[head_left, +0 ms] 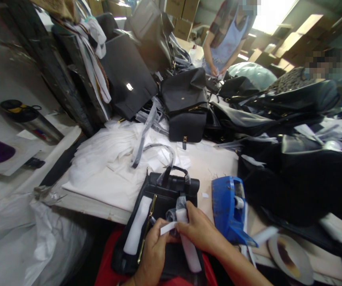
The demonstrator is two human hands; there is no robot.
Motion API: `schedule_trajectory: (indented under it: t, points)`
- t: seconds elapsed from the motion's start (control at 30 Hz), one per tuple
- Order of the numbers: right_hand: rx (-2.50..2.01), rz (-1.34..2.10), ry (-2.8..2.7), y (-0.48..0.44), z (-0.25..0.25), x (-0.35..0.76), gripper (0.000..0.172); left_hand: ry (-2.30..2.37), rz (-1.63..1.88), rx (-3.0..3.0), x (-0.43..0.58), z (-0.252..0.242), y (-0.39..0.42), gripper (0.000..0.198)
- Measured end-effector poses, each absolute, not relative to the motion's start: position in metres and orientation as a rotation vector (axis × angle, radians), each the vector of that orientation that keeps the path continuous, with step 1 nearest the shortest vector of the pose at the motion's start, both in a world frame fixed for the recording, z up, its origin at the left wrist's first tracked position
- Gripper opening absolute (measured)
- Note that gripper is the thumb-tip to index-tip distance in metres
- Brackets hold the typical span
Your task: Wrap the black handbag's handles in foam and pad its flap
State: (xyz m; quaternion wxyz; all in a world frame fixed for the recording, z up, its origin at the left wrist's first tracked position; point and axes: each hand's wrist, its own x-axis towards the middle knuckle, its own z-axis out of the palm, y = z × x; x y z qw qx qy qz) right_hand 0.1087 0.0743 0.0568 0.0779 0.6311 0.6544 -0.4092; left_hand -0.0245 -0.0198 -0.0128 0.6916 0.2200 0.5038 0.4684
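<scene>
A black leather bag (165, 258) with a gold zipper lies in front of me, leaning on the table edge. One white foam wrap (138, 226) covers its left strap, and a second foam wrap (191, 254) runs along the right strap. My left hand (153, 250) is closed, pinching a short white strip (168, 228) between thumb and fingers. My right hand (199, 228) is closed around the right strap beside its foam wrap, thumb at the strip's other end. Clear plastic bunches between the hands. The fingertips beneath are partly hidden.
A blue tape dispenser (228, 210) stands right of the bag, near a tape roll (290, 258). White sheets (105, 155) lie at left. Black bags (185, 91) pile up behind. A metal bottle (33, 121) is far left. A person in an apron (227, 39) works across the table.
</scene>
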Motion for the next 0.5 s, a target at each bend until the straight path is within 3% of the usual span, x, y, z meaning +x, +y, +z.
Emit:
schedule_trajectory:
  t: [0.5]
  points:
    - [1.93, -1.152, 1.943, 0.071, 0.058, 0.101, 0.021, 1.337, 0.983, 0.942, -0.022, -0.003, -0.021, 0.024]
